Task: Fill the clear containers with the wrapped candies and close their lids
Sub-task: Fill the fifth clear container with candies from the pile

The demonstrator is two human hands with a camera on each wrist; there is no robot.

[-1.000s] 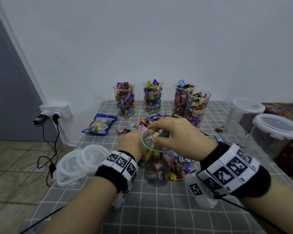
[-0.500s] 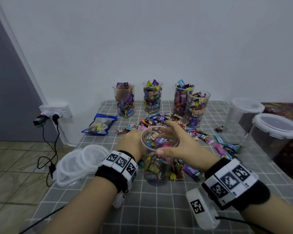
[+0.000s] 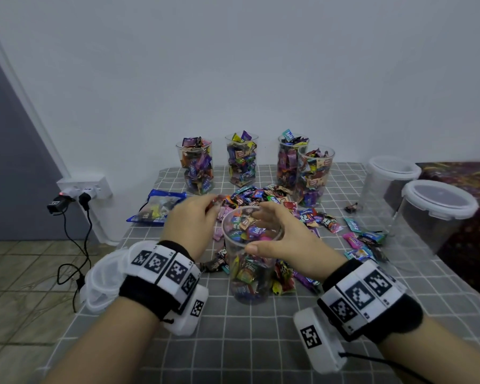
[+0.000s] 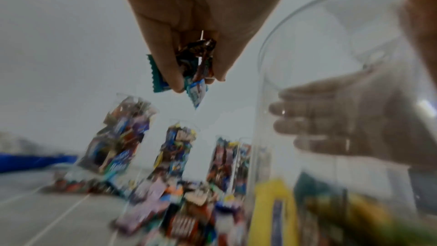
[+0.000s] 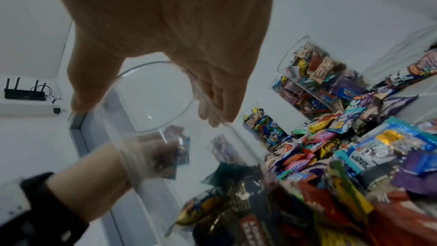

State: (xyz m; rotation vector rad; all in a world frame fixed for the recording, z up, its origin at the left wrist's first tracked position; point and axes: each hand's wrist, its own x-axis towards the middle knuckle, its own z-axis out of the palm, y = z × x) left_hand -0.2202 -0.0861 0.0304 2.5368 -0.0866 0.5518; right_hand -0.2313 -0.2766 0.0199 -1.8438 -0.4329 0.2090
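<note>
A clear container [image 3: 250, 256], partly filled with wrapped candies, stands in the middle of the grey checked table [image 3: 233, 342]. My right hand [image 3: 275, 234] wraps its upper part from the right, thumb on the near side and fingers [image 4: 307, 119] behind the wall. My left hand [image 3: 197, 220] hovers just left of the rim [image 5: 151, 96] and pinches a small bunch of wrapped candies [image 4: 189, 70] between thumb and fingers. Loose candies [image 3: 261, 195] lie in a heap behind and around the container.
Several open cups full of candies [image 3: 241, 162] stand along the back by the wall. Two big lidded tubs [image 3: 438, 214] occupy the right edge. A stack of clear lids [image 3: 103, 281] sits at the left edge near a blue bag [image 3: 155, 209]. Wall plugs and cables [image 3: 81, 200] hang left.
My right hand left the container's mouth and took hold of its right side. My left hand let go of the left side, went to the heap and now holds candies by the rim.
</note>
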